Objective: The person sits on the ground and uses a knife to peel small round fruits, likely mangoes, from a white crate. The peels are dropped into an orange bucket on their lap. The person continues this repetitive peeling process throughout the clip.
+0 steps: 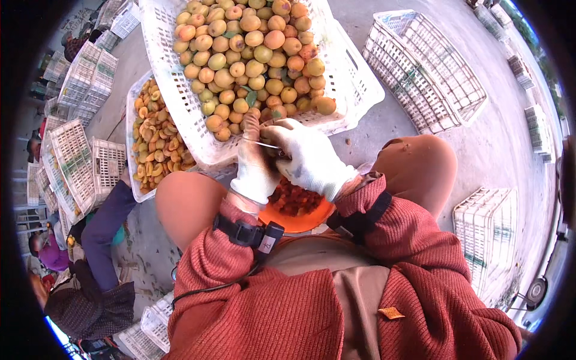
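Observation:
Both hands wear white knitted gloves and meet at the near rim of a white plastic crate full of whole apricots. The fingers of my left hand are stained brown and sit close against the other hand; what they hold is hidden. In my right hand is a thin metal tool, its shaft pointing left across the left fingers. Below the hands, between the knees, an orange bowl holds dark red-brown pieces, probably pits. Left of the crate, a white tray holds halved apricots.
An empty white crate stands at the upper right, another crate at the lower right. Stacked crates line the left side. A person in dark trousers sits close at the left, with other people beyond.

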